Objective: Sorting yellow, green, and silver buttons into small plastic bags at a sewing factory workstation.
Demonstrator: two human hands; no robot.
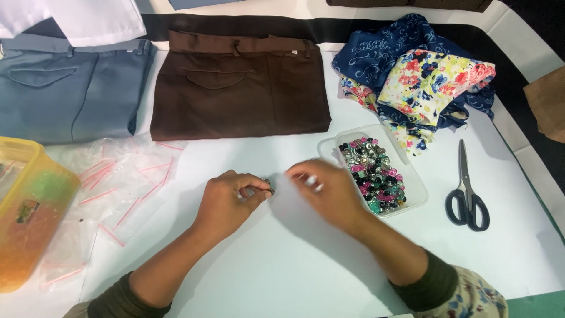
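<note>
Between left hand (231, 197) fingertips, small button (270, 189).

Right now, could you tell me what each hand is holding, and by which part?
The left hand pinches a small dark button at its fingertips. The right hand is motion-blurred; whether it holds anything cannot be told.

White matte tabletop (282, 271) fills most of frame under even, soft light, a broad black band (329, 29) crossing its top edge, dark floor (544, 35) at upper right, green strip (538, 303) at lower-right corner.
</note>
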